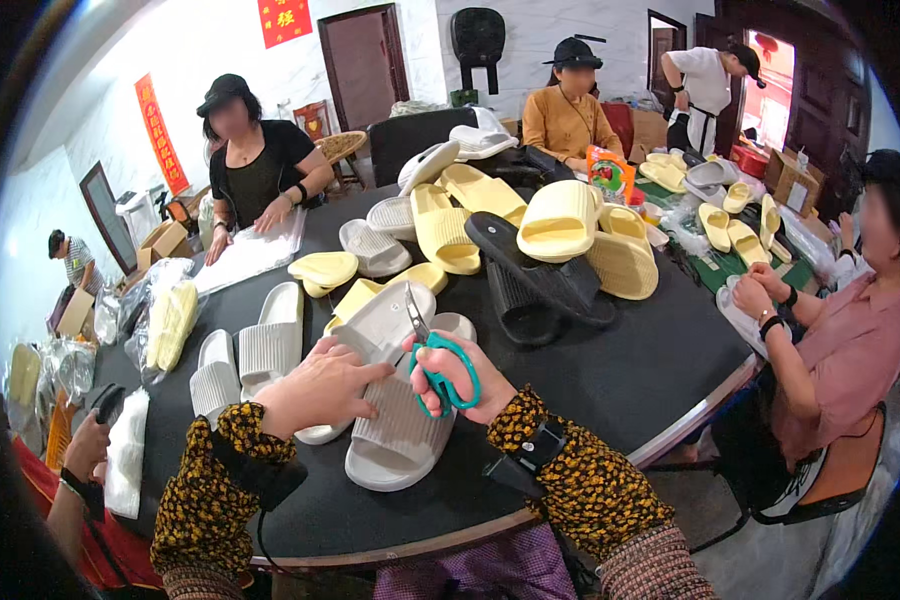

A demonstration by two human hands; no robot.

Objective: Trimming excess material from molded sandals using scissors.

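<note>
My left hand (pixel 315 392) lies flat on a pale grey slipper (pixel 395 440) that rests sole-up near the front edge of the round black table (pixel 630 370). My right hand (pixel 460 378) grips green-handled scissors (pixel 438 372), their blades pointing up over a second grey slipper (pixel 385 320) just behind. Both my forearms wear dark sleeves with a yellow pattern.
A heap of yellow, grey and black slippers (pixel 530 240) fills the table's middle. More grey slippers (pixel 255 350) lie to my left. Several other people sit around the table, one at the right edge (pixel 840 350), one at the back left (pixel 255 170). Bagged slippers (pixel 170 320) sit far left.
</note>
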